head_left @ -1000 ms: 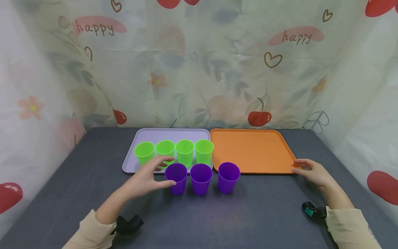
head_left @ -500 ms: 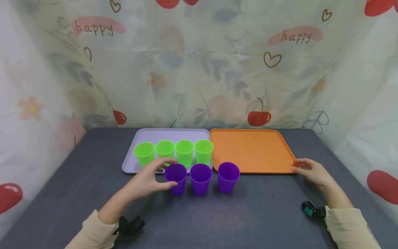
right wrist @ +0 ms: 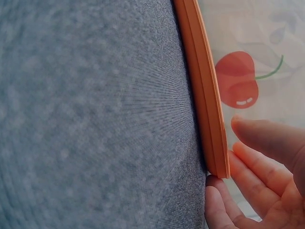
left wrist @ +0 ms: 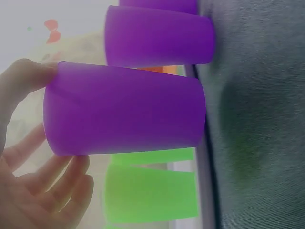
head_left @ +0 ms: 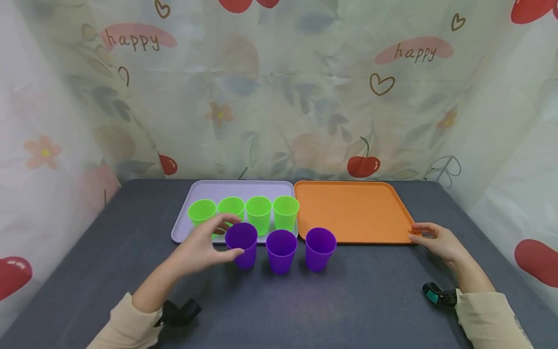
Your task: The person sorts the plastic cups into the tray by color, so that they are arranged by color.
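Leftmost green cup (head_left: 201,211) partly out of sight behind the person's left hand (head_left: 199,249)

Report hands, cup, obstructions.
Left hand gripping leftmost purple cup. Right hand touching corner of orange tray. Green cups behind held cup, possibly in the way.

Table (head_left: 340,305); curtain (head_left: 270,121) behind. Left tray (head_left: 244,187): four cups (head_left: 259,218) in a row. Right tray (head_left: 353,213): alongside. Before these, left to right: leftmost cup (head_left: 246,249) (in the left grip (head_left: 200,249)), middle cup (head_left: 281,253), rightmost cup (head_left: 320,251). Right grip (head_left: 440,243): at right tray's near right corner.
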### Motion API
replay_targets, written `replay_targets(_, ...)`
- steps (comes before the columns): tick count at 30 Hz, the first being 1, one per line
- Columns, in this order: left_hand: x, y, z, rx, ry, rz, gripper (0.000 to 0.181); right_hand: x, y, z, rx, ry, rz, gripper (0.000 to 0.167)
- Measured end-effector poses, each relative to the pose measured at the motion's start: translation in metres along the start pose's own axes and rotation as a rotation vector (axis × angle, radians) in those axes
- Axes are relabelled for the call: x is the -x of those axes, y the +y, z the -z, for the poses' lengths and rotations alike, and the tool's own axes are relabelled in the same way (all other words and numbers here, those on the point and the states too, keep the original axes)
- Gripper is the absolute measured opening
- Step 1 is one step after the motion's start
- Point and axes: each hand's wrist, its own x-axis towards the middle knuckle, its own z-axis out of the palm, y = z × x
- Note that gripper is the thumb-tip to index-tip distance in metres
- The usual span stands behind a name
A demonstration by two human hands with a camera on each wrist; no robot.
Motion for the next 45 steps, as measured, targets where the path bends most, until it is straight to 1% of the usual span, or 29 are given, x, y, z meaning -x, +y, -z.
replay_targets(5, -0.003, 0.007, 0.009, 0.005, 0.031, -0.004, 0.052, 0.000, 0.000, 0.000, -0.001, 0.002, -0.002, 0.061)
replay_targets(12, -0.012, 0.022, 0.022, -0.004, 0.081, -0.065, 0.056, -0.001, -0.001, 0.001, 0.000, 0.007, -0.005, 0.062)
replay_targets(17, -0.020, 0.031, 0.029, -0.004, 0.091, -0.073, 0.057, 0.000, -0.002, 0.001, 0.007, 0.014, -0.005, 0.062)
replay_targets(21, -0.028, 0.041, 0.032, -0.001, 0.089, -0.096, 0.057, 0.000, -0.002, 0.001, 0.021, 0.033, 0.011, 0.059)
replay_targets(26, -0.038, 0.049, 0.033, 0.002, 0.097, -0.116, 0.058, 0.000, -0.001, 0.000, 0.044, 0.059, 0.029, 0.055)
replay_targets(31, -0.046, 0.055, 0.032, 0.018, 0.105, -0.115, 0.059, -0.001, -0.001, 0.000, 0.039, 0.054, 0.025, 0.055)
replay_targets(35, -0.054, 0.062, 0.031, 0.028, 0.101, -0.127, 0.057, -0.001, -0.001, 0.000, 0.042, 0.055, 0.023, 0.055)
replay_targets(40, -0.066, 0.069, 0.029, 0.043, 0.088, -0.148, 0.058, -0.002, 0.000, 0.001, 0.047, 0.055, 0.028, 0.055)
replay_targets(45, -0.078, 0.071, 0.024, 0.065, 0.087, -0.161, 0.056, -0.002, 0.001, 0.000, 0.049, 0.056, 0.030, 0.055)
